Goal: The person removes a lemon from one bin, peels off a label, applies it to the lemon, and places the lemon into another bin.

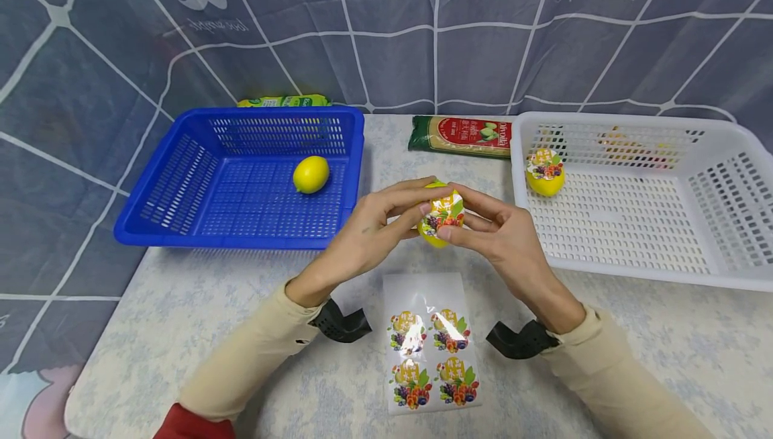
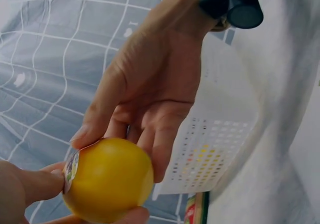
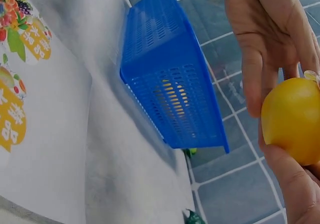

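Both hands hold one yellow lemon (image 2: 114, 176) above the table, between the two baskets. A shiny fruit-print sticker (image 1: 445, 212) lies over the side of the lemon that faces the head camera. My left hand (image 1: 361, 236) grips it from the left, thumb on the sticker's edge and fingers round the far side. From the right, my right hand (image 1: 513, 241) holds it, with the thumb on the sticker's lower edge and a forefinger at its top. Below the hands lies a sticker sheet (image 1: 423, 295) with several fruit stickers on it.
A blue basket (image 1: 241, 243) at left holds another lemon (image 1: 311, 174). The white basket (image 1: 634, 271) at right holds a lemon with a sticker (image 1: 546, 184). A green and red packet (image 1: 461, 135) lies at the back, and a yellow-green packet (image 1: 284, 101) behind the blue basket.
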The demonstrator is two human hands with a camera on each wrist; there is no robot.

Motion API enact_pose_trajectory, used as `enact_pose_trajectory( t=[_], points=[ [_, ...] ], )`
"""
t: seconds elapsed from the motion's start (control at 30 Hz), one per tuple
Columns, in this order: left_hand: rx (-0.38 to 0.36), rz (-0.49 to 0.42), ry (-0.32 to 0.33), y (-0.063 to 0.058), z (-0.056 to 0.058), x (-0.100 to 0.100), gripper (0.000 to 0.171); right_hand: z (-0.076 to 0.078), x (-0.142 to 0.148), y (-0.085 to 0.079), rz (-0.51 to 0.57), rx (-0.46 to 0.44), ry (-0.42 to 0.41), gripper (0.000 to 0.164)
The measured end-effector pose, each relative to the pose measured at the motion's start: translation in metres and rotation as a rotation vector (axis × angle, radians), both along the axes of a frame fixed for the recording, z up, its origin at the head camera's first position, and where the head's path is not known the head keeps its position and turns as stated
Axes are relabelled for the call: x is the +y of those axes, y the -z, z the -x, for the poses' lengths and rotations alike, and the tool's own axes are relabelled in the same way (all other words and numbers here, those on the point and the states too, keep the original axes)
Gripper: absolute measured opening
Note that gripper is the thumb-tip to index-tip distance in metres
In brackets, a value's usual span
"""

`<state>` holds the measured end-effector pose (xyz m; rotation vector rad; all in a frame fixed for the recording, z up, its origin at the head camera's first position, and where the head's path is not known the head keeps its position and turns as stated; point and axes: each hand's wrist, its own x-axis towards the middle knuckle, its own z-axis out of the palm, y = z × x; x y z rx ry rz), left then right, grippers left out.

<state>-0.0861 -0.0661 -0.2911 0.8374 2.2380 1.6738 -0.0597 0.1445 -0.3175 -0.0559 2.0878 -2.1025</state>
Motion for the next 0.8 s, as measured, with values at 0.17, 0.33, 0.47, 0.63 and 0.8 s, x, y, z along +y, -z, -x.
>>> enact_pose_trajectory(
  t=[0.17,0.33,0.47,0.63,0.8],
  points=[
    [0.025,0.039,0.023,0.009,0.0,0.002,0.04,0.001,0.0,0.003,-0.002,-0.01,0.006,0.065],
    [0.028,0.049,0.05,0.017,0.002,0.002,0.046,0.002,0.002,0.008,-0.032,-0.022,-0.007,0.066],
    [0.008,0.017,0.063,0.019,0.003,0.002,0.046,0.002,0.003,0.011,-0.069,-0.017,-0.019,0.067],
    [-0.015,-0.007,0.071,0.023,0.004,0.002,0.046,0.003,0.003,0.013,-0.079,-0.004,-0.023,0.069],
    [-0.038,-0.001,0.073,0.027,0.005,0.002,0.046,0.003,0.002,0.014,-0.08,-0.001,-0.024,0.069]
  ],
)
